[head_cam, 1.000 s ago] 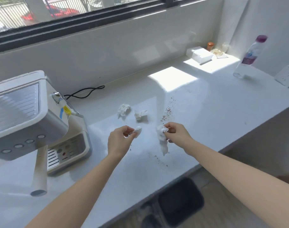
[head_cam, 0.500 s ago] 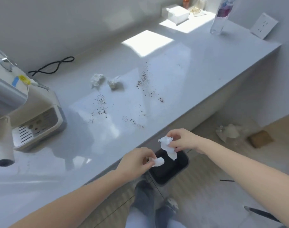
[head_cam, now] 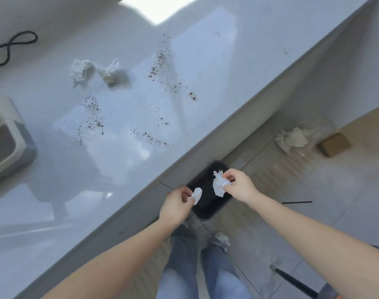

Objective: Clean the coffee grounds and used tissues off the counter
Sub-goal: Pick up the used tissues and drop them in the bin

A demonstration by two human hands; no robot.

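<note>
My left hand (head_cam: 175,205) pinches a small crumpled white tissue (head_cam: 196,195) over the black bin (head_cam: 208,209) on the floor below the counter edge. Over the same bin, my right hand (head_cam: 238,185) grips a larger crumpled tissue (head_cam: 219,184). Two more used tissues, one (head_cam: 79,71) beside the other (head_cam: 108,72), lie on the white counter (head_cam: 205,61) towards the back. Dark coffee grounds are scattered in patches: one (head_cam: 166,67) right of the tissues, one (head_cam: 91,117) below them, one (head_cam: 147,135) nearer the edge.
A coffee machine base (head_cam: 5,143) stands at the left edge of the counter, with a black cable (head_cam: 9,46) behind it. On the floor to the right lie crumpled paper (head_cam: 292,139) and a small brown box (head_cam: 334,144). My legs and a shoe (head_cam: 220,240) are below.
Both hands carried their tissues off the counter, past its front edge, and now hold them over the bin. The view tilted downward, so the grounds and floor show more.
</note>
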